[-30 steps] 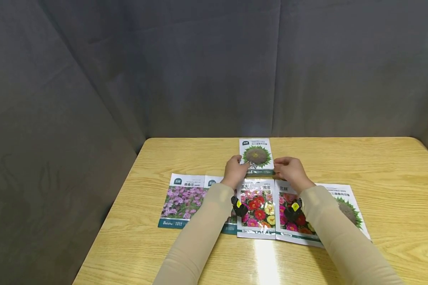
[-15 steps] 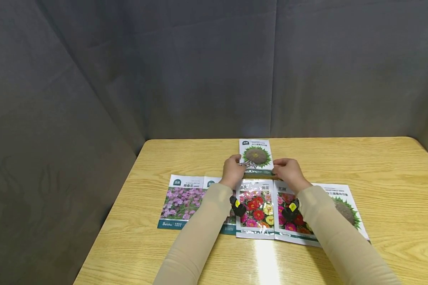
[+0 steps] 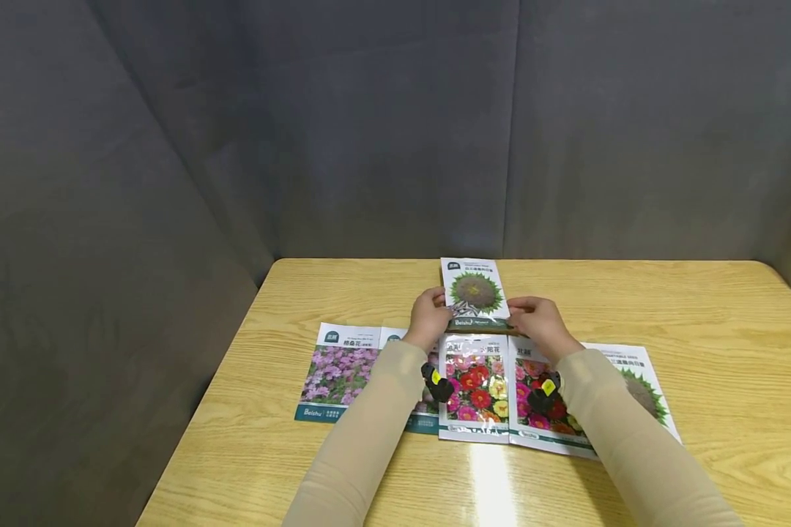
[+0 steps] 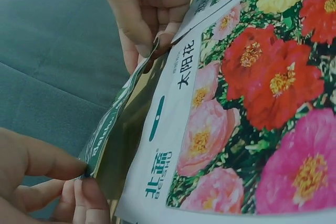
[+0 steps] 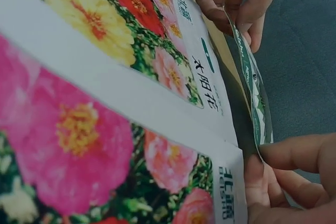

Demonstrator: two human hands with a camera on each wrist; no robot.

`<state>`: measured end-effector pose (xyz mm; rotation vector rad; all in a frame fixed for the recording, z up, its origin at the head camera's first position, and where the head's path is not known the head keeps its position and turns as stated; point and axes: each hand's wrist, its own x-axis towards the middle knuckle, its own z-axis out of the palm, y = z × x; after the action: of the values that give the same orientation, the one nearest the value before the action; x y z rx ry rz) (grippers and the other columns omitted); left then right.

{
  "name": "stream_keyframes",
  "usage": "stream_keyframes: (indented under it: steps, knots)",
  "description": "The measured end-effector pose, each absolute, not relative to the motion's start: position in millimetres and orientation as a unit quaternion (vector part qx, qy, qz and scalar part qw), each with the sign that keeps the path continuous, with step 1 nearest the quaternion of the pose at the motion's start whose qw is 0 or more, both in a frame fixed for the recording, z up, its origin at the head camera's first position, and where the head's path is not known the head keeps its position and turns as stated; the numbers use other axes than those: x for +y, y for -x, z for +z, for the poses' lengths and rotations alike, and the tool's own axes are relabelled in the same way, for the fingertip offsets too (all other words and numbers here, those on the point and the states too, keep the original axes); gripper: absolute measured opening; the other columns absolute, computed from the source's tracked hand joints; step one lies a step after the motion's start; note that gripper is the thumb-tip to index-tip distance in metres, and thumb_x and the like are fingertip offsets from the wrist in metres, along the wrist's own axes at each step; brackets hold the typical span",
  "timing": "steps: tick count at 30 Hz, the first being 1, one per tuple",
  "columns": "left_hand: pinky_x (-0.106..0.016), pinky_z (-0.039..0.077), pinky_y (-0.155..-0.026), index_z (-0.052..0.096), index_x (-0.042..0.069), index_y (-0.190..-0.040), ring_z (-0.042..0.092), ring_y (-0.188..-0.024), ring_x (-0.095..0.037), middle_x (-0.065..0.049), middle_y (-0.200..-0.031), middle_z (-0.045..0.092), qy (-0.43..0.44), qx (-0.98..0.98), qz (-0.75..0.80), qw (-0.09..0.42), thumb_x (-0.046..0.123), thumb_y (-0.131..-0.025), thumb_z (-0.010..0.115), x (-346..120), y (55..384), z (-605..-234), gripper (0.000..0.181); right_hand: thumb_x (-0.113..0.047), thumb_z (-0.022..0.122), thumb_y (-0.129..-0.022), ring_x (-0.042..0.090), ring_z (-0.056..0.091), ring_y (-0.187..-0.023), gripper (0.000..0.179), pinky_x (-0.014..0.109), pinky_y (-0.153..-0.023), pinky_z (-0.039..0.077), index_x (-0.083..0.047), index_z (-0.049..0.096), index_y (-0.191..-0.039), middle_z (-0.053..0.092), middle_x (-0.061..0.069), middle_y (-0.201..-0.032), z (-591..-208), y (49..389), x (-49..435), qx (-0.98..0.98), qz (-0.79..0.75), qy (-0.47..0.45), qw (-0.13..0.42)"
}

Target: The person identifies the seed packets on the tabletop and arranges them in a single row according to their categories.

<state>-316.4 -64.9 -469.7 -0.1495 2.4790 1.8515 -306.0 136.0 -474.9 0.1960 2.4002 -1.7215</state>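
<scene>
A sunflower seed packet, white with a green band, lies across both hands at the far middle of the table. My left hand pinches its near left corner; in the left wrist view, thumb and finger meet on the packet's edge. The near right corner is pinched by my right hand, also seen up close in the right wrist view. The wrist views show a gap under the packet's near edge. Just in front lie two seed packets with red, pink and yellow flowers, the left one between my wrists, the other under my right wrist.
A pink-flower packet lies at the left end of the front row, with a similar one partly under my left sleeve. At the right end, another sunflower packet is partly covered by my right sleeve. Grey cloth hangs behind the wooden table.
The sunflower packet has come up slightly off the table, its near edge raised between both hands. My left thumb has drawn back from its printed face to its edge. The front row has not moved.
</scene>
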Motion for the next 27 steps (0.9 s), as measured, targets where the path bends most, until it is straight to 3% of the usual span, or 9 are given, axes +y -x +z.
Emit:
stream_keyframes:
  steps: [4, 10, 17, 27]
  knots:
    - [-0.028, 0.052, -0.085, 0.053, -0.004, -0.142, 0.058, -0.116, -0.027, -0.019, -0.13, 0.06, 0.044, 0.791, 0.609, 0.027, -0.014, -0.087, 0.055, -65.9, 317.4, -470.9, 0.056, 0.0, 0.056, -0.098, 0.01, 0.055, -0.084, 0.044, 0.018, -0.067, 0.049, 0.012, 0.05, -0.14, 0.057, 0.024, -0.123, -477.8, 307.8, 138.3, 0.807, -0.583, -0.053, 0.085]
    - [-0.021, 0.047, -0.06, 0.055, -0.004, -0.138, 0.056, -0.083, -0.016, -0.019, -0.12, 0.061, 0.033, 0.749, 0.66, 0.036, -0.018, -0.085, 0.054, -64.4, 319.9, -469.0, 0.055, -0.001, 0.056, -0.099, 0.018, 0.06, -0.096, 0.045, 0.019, -0.075, 0.053, 0.01, 0.049, -0.142, 0.056, 0.025, -0.128, -477.5, 307.2, 146.3, 0.818, -0.568, -0.037, 0.078]
    - [-0.02, 0.046, -0.059, 0.055, -0.005, -0.139, 0.051, -0.072, -0.012, -0.02, -0.116, 0.06, 0.013, 0.72, 0.692, 0.049, -0.02, -0.084, 0.053, -60.5, 319.1, -465.5, 0.057, -0.006, 0.058, -0.101, 0.021, 0.061, -0.102, 0.046, 0.023, -0.083, 0.055, 0.006, 0.048, -0.145, 0.055, 0.023, -0.129, -473.4, 301.4, 164.0, 0.817, -0.572, -0.014, 0.075]
    - [-0.022, 0.05, -0.063, 0.055, -0.001, -0.14, 0.052, -0.067, -0.011, -0.02, -0.121, 0.058, -0.022, 0.707, 0.705, 0.057, -0.015, -0.089, 0.054, -54.2, 305.9, -454.0, 0.053, -0.017, 0.063, -0.102, 0.009, 0.062, -0.092, 0.052, 0.021, -0.081, 0.056, 0.006, 0.045, -0.145, 0.054, 0.015, -0.119, -460.7, 291.9, 188.5, 0.786, -0.612, -0.002, 0.093]
